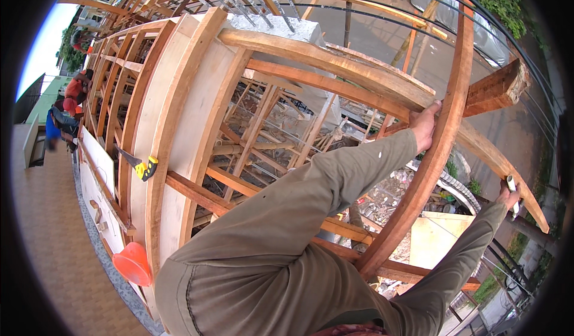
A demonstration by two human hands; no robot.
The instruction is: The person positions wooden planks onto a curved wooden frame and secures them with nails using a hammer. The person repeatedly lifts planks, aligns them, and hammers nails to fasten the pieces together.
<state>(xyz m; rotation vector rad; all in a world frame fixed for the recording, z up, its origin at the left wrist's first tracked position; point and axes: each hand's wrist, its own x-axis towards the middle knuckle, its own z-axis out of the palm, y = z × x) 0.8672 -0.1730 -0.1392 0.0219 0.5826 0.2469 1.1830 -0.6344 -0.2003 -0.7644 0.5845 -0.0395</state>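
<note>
My left hand, at the end of a grey-green sleeve, grips a long curved-looking wooden beam where it crosses another timber. Its fingers wrap against the wood's edge. Farther right, my right hand is closed on a short white rod-like thing, beside the outer end of the crossing timber. What that white piece is, I cannot make out. A thick squared wood block juts outward behind the beam, just beyond my left hand.
A handsaw with a yellow-black handle and an orange hard hat lie left along the plywood formwork. Steel bars rise from a concrete column. Cables run at right. Debris shows far below between timbers. Co-workers crouch at far left.
</note>
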